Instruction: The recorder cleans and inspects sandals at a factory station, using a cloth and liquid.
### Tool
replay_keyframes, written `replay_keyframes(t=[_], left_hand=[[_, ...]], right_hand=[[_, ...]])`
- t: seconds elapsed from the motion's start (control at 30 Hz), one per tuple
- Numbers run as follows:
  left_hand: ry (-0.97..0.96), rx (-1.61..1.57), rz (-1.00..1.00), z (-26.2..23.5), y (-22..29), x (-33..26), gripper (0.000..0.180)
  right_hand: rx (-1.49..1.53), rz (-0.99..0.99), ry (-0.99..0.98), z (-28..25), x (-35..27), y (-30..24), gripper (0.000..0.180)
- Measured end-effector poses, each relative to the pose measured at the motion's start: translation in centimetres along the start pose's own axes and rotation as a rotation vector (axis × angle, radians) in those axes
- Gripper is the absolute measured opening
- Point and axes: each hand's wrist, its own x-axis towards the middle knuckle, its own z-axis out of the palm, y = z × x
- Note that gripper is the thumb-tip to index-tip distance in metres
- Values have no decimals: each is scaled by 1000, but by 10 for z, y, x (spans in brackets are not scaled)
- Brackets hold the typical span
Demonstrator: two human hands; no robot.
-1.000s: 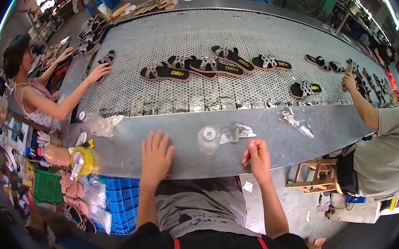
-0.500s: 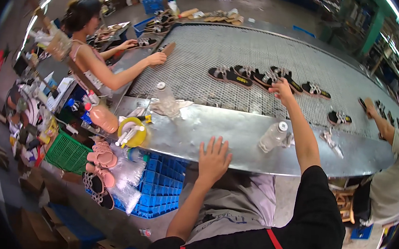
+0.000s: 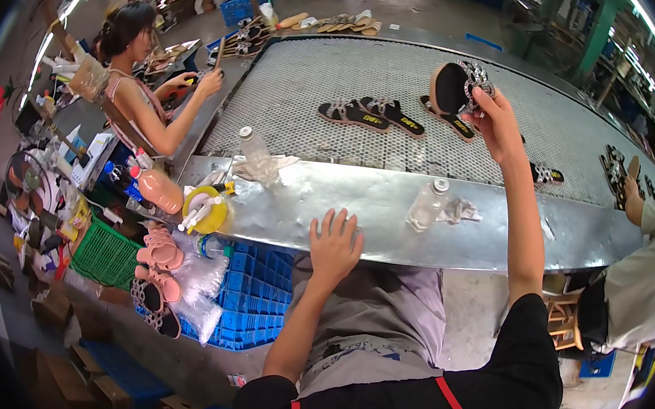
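My right hand [image 3: 496,124] is raised over the mesh conveyor [image 3: 291,84], its fingers closed on a sandal [image 3: 453,89]. That sandal has a black footbed, a tan edge and a sparkling strap, and is tilted up on its side. Below it a similar sandal [image 3: 459,126] lies on the mesh, partly hidden. Left of these rest two more, a sandal [image 3: 351,115] and its neighbour [image 3: 394,115]. My left hand [image 3: 336,240] lies flat with fingers spread at the near edge of the metal ledge [image 3: 304,202], holding nothing.
On the ledge stand a clear bottle [image 3: 427,201], another bottle [image 3: 254,150] beside a rag, and a yellow container [image 3: 206,211]. Pink sandals [image 3: 160,248] and plastic bags sit on a blue crate [image 3: 257,300]. Co-workers [image 3: 139,83] work at both sides.
My right hand has lifted a sandal off the mesh and tilted it up. Sandals on the belt have shifted position. The left co-worker has raised the piece in their hand.
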Motion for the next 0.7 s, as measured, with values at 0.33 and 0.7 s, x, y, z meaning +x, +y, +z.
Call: replay_keyframes(t=[0.33, 0.7], left_hand=[[-325, -2148, -196, -153, 58, -17, 116], [-429, -1559, -756, -169, 53, -101, 82]], right_hand=[[-649, -536, -833, 103, -209, -14, 43], [-312, 268, -662, 141, -270, 105, 100]])
